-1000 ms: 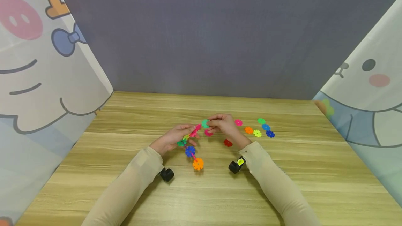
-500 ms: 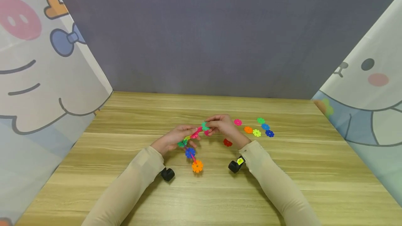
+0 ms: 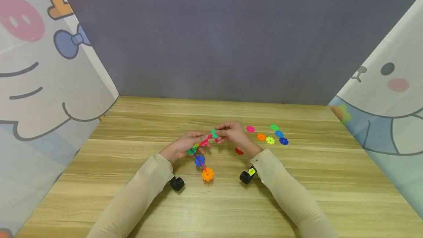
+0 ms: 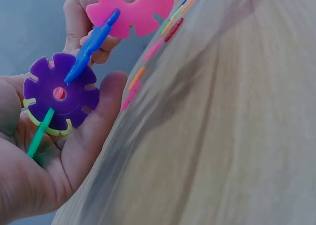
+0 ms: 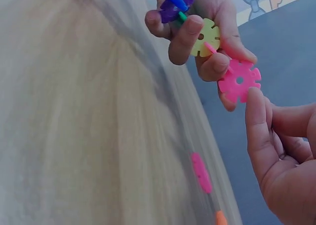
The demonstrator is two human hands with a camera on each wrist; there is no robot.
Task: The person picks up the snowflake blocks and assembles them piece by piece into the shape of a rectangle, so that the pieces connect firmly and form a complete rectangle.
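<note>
slotted-disc chain (image 3: 199, 161) looks part-built: left fingers (image 3: 198, 139) clamped on it above the desk (image 3: 231, 208), right fingers (image 3: 225, 124) pinching teal disc (image 3: 214, 134) at its end, joint unclear, several loose discs (image 3: 270, 140) likely remaining.

This looks like a small screened-off booth arranged for recording, rather than a furnished room; which kind of building holds it cannot be told. A plain dark grey panel (image 3: 211, 39) fills the upper middle of the head view. Pale sheets flank it: the left sheet (image 3: 82, 83) bears a cartoon pig with a bow, the right sheet (image 3: 409, 127) a rosy-cheeked animal in blue. Across the lower half spreads a wood-grain worktop (image 3: 211, 208). Compact black devices (image 3: 177, 184) sit by both cuffs, and colourful flower-shaped discs (image 3: 270, 140) suggest toys.
</note>
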